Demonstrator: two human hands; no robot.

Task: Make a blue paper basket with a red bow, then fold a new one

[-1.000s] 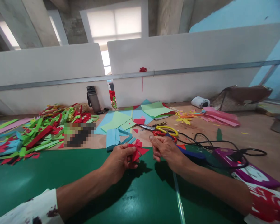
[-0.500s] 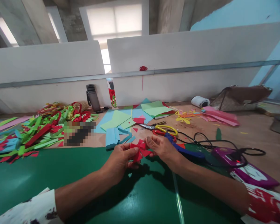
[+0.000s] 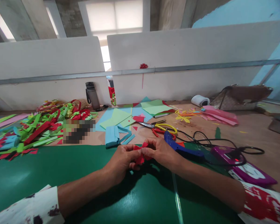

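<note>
Between both hands is a small red paper flower (image 3: 140, 159), partly covered by the fingers. My left hand (image 3: 124, 160) pinches it from the left, thumb on top. From the right, my right hand (image 3: 160, 152) is closed on the flower's other side, its thumb and fingertips close to the left thumb. Just beyond the left hand lies a folded light-blue paper piece (image 3: 112, 137) with a loop. A blue glue gun (image 3: 184, 150) rests beside my right hand, and yellow-handled scissors (image 3: 166, 128) lie behind it.
A heap of green and red paper strips (image 3: 44, 127) covers the left side. Coloured sheets (image 3: 116, 118) lie at the back, near a grey bottle (image 3: 92, 96). A purple power strip (image 3: 249, 169) with black cable sits right. A clear glue stick (image 3: 177, 199) lies on the green mat (image 3: 84, 202).
My right hand's fingers have moved in to the left, over the flower's middle, and now hide more of it. The left hand keeps its hold.
</note>
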